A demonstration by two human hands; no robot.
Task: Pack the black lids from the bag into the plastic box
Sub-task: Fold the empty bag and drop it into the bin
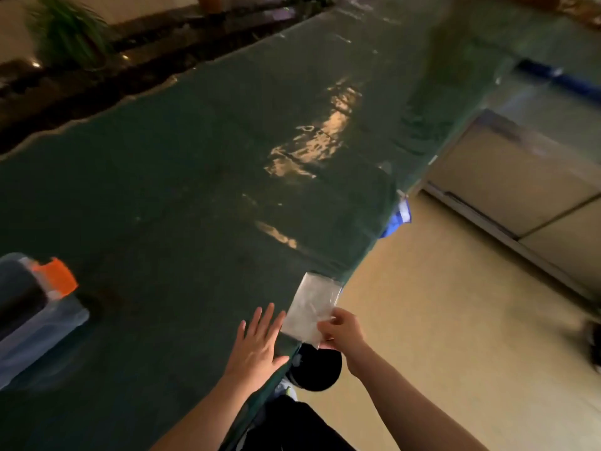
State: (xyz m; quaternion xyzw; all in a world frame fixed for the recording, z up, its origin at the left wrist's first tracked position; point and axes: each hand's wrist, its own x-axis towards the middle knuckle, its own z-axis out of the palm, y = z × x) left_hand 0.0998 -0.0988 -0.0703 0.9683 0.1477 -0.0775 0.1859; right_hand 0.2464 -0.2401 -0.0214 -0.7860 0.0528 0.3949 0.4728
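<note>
Right grip (338,328) pinches clear bag (312,307); left hand (258,341) flat, open.

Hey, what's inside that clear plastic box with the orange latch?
Through the plastic box wall, dark rounded shapes show at its left, probably stacked black lids. The frame edge cuts the box off, so their number and the rest of its contents stay hidden.

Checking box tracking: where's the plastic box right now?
Head view, far left edge: the plastic box sits on the green table, orange latch on top, well left of both hands.
</note>
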